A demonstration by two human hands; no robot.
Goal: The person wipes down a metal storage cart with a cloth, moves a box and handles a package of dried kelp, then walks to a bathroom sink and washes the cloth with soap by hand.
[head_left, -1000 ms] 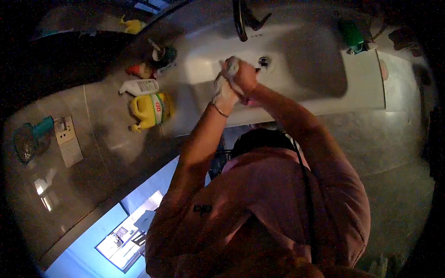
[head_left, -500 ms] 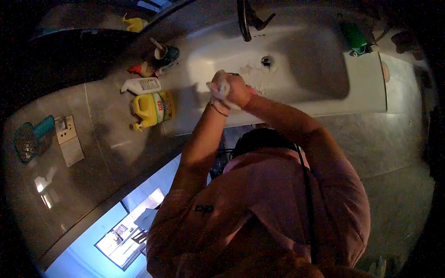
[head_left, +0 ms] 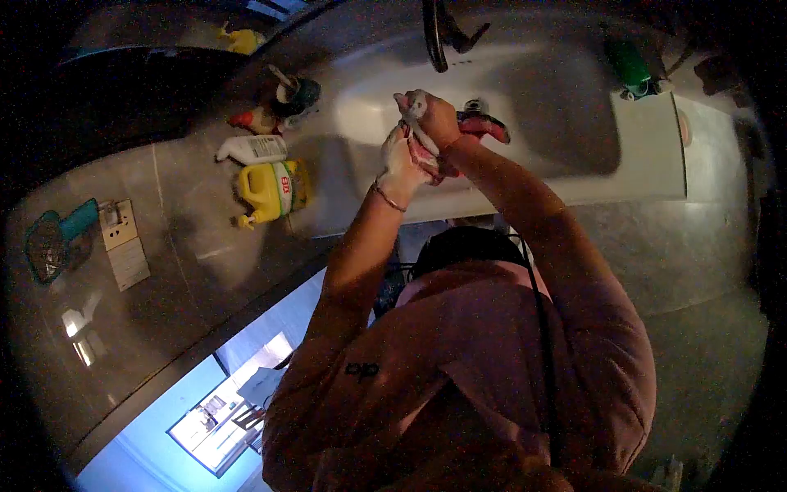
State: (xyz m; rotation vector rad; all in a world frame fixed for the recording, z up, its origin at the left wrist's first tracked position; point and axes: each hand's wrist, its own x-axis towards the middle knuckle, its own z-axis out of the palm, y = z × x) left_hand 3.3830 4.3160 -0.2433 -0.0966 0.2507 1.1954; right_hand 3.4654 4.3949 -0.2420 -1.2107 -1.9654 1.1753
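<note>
Over the left part of the white sink (head_left: 566, 187), my two hands are close together with white foam on them. My left hand (head_left: 402, 157), with a bracelet at the wrist, is closed on a pinkish-red, dark-edged item (head_left: 485, 128) that looks like a shoe or slipper; much of it is hidden by my hands and right forearm. My right hand (head_left: 438, 121) is closed just above the left, against the same item. White foam or something white shows at its fingers, and I cannot make out what it grips.
A dark faucet (head_left: 434, 41) hangs over the sink, near the drain (head_left: 474, 106). On the left counter are a yellow jug (head_left: 264, 193), a white bottle (head_left: 252, 149), a red-topped bottle (head_left: 256, 120) and a dark cup (head_left: 297, 96). A green bottle (head_left: 627, 64) lies at the right rim.
My hands have moved up and apart slightly. The left hand has turned, and the pinkish-red item now shows between the hands and right of my right wrist.
</note>
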